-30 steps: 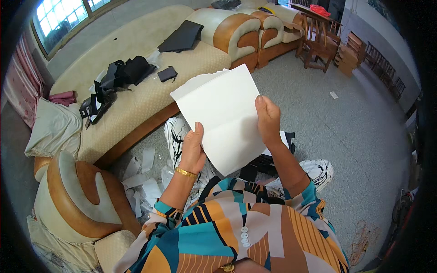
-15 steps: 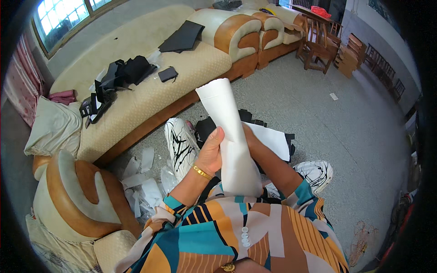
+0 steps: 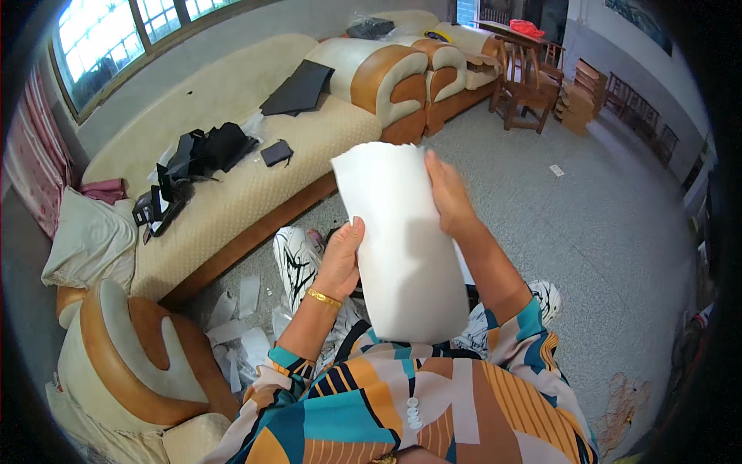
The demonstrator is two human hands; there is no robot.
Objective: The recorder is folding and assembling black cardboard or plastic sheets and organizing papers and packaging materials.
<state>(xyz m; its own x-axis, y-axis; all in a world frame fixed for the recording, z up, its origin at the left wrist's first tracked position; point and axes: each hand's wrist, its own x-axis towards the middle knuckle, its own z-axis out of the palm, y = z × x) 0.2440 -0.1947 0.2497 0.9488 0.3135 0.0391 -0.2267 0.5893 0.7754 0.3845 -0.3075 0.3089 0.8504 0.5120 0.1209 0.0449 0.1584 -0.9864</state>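
1. Head view: a white sheet (image 3: pixel 402 247), bent into a loose curve so its long sides bow toward the person, is held up in front of the chest, above the lap and the floor.
2. The left hand (image 3: pixel 340 259) has its grip closed on the sheet's left edge about halfway down, thumb pressed on the front face; a gold bangle (image 3: pixel 323 298) sits on that wrist.
3. The right hand (image 3: pixel 448 197) grasps the upper right edge, fingers lying along the sheet's side near its top corner.
4. Below the sheet, patterned sleeves (image 3: pixel 402 394) in teal, orange and white fill the lower middle.
5. Under the hands, black-and-white shoes (image 3: pixel 297 259) rest on the speckled grey floor (image 3: pixel 610 232), with torn white paper scraps (image 3: pixel 239 332) just left of them.
6. Farther left runs a long cream sofa (image 3: pixel 232 193) carrying black pieces of material (image 3: pixel 205 151) and a flat black sheet (image 3: pixel 297 89).
7. A wooden chair (image 3: pixel 525 89) stands well apart, at the upper right.
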